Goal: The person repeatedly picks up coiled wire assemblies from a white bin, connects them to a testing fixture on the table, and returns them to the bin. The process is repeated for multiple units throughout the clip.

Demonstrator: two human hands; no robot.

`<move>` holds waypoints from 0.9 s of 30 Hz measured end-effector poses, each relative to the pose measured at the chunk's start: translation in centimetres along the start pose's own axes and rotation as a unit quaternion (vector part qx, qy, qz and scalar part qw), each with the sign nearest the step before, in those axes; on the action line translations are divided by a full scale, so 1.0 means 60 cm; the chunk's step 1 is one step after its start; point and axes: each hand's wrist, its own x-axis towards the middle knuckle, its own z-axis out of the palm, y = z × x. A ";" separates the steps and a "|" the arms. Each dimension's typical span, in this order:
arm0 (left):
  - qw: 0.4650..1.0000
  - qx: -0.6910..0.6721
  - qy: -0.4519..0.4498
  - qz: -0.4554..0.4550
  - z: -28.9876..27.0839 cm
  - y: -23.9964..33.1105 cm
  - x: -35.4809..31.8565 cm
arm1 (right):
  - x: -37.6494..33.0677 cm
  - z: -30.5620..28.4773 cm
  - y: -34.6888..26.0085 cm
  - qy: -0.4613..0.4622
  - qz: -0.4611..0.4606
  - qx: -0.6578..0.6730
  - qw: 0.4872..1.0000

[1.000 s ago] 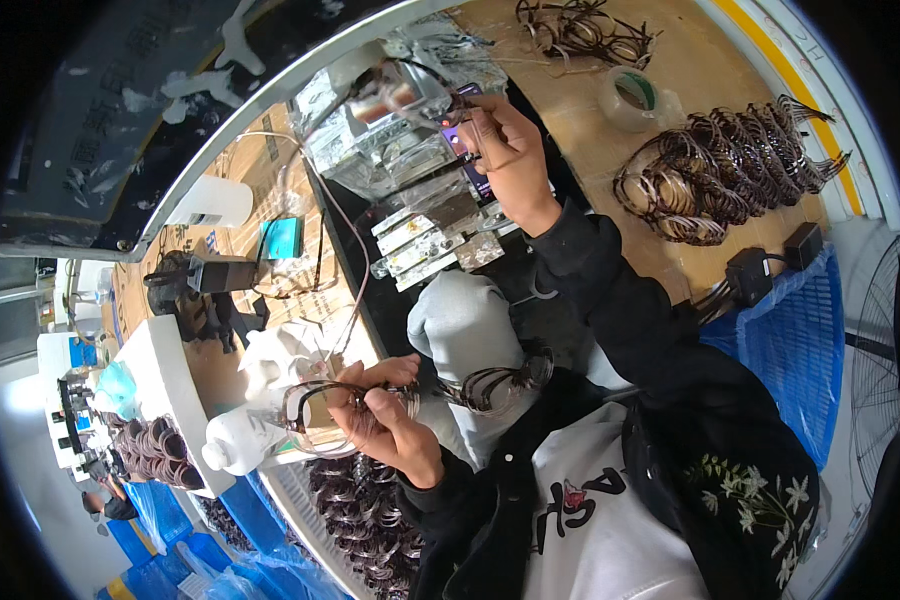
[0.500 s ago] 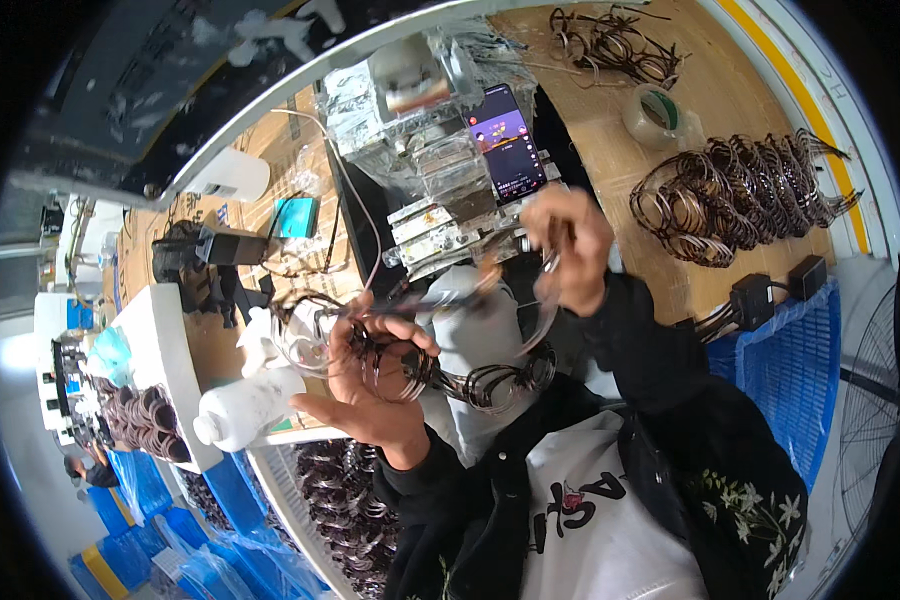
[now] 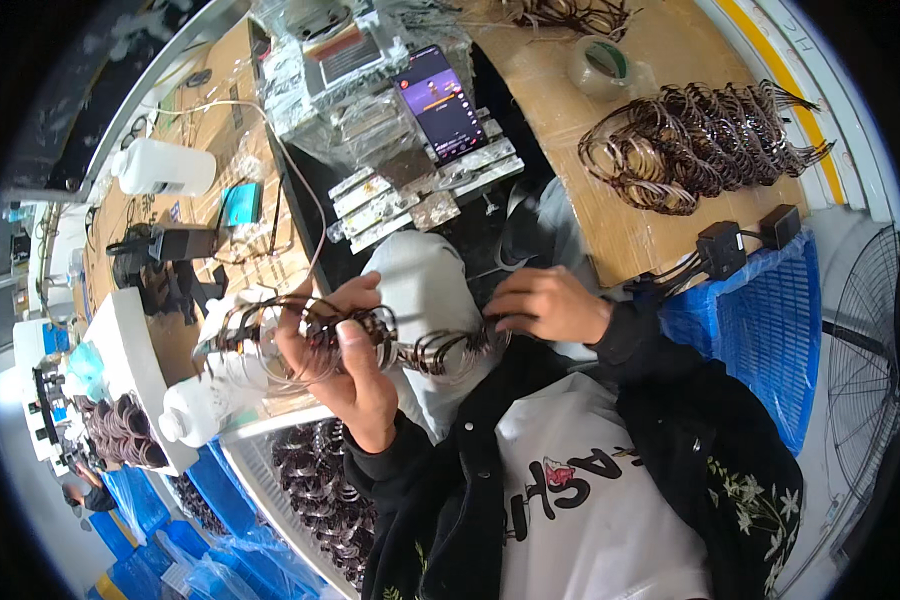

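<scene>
Well left of my left grip, a stack of brown bands (image 3: pixel 120 430) sits against a white box (image 3: pixel 135 345); whether inside, I can't tell. Nearer that grip is a white bottle (image 3: pixel 195 410), contents hidden. Below the grip, a white crate (image 3: pixel 258 472) holds many dark hoops (image 3: pixel 320 500). My left grip (image 3: pixel 345 365) is partly closed around a bunch of glossy brown hoops (image 3: pixel 245 330), loops spilling out leftward. A second bunch (image 3: pixel 435 352) rests on my lap, between both grips. Above them, a phone (image 3: pixel 438 105) shows lettering too small to read. My right grip (image 3: pixel 545 308) has bent fingers at that second bunch; I can't tell whether they pinch it. Below it, my white shirt (image 3: pixel 610 540) carries dark lettering. Right of it are a blue basket (image 3: pixel 770 350) and, on the bench (image 3: pixel 605 240), a coiled heap of brown hoops (image 3: pixel 700 145).
</scene>
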 end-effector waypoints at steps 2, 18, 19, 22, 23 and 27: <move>0.999 0.027 0.020 -0.012 0.001 -0.002 -0.001 | -0.004 0.017 0.000 0.073 -0.025 -0.017 0.997; 0.984 0.113 0.134 -0.019 -0.026 -0.017 -0.001 | 0.220 -0.092 0.054 0.444 -0.051 0.352 0.823; 0.986 0.093 0.133 -0.021 -0.024 -0.018 -0.003 | 0.242 -0.081 0.072 0.448 -0.025 0.318 0.836; 0.987 0.085 0.132 -0.017 -0.027 -0.022 -0.006 | 0.290 -0.053 0.102 0.427 -0.044 0.367 0.825; 0.987 0.080 0.135 -0.021 -0.030 -0.023 -0.007 | 0.297 -0.048 0.107 0.416 -0.058 0.374 0.827; 0.987 0.041 0.152 -0.017 -0.033 -0.033 -0.009 | 0.308 -0.043 0.114 0.426 -0.037 0.342 0.837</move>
